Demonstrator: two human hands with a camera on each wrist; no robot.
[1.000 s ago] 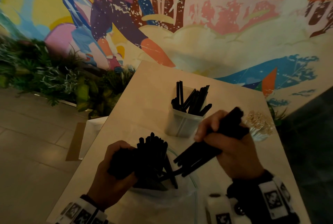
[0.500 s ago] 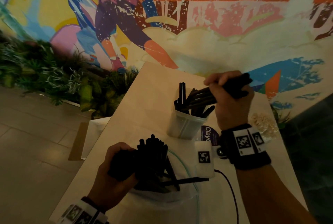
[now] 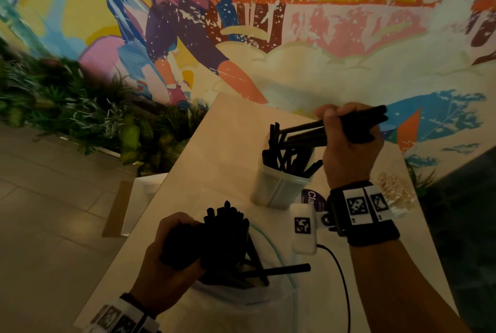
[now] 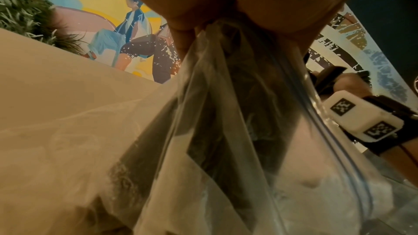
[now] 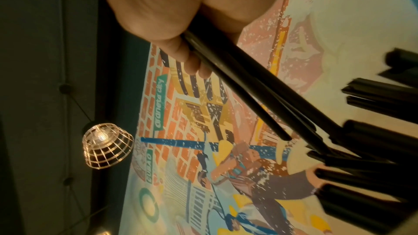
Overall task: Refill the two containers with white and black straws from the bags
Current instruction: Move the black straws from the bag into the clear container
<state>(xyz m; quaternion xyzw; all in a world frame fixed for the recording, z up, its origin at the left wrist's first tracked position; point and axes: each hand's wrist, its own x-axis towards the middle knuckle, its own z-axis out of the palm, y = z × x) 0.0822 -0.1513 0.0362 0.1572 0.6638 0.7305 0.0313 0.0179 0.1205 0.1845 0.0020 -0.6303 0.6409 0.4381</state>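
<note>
A clear plastic container (image 3: pixel 279 189) with several black straws standing in it sits mid-table. My right hand (image 3: pixel 349 139) grips a bundle of black straws (image 3: pixel 308 131) just above the container, their far ends reaching in among the straws that stand there (image 5: pixel 373 149). My left hand (image 3: pixel 171 255) grips the clear plastic bag (image 3: pixel 241 303) round a bunch of black straws (image 3: pixel 225 236) at the near edge. One loose black straw (image 3: pixel 279 271) pokes sideways out of the bag. The left wrist view shows the bag's film (image 4: pixel 226 113) gathered under my fingers. No white straws show.
The pale table (image 3: pixel 228 145) narrows toward a painted mural wall. Plants (image 3: pixel 80 118) line the floor to the left. A second container with pale sticks (image 3: pixel 394 190) stands right of my right wrist. A purple label (image 3: pixel 312 198) lies by the container. A cable (image 3: pixel 341 279) trails from my wristband.
My right hand lifted a bundle of black straws out of the bag and carried it up and away to the container. The left hand kept its hold on the bag.
</note>
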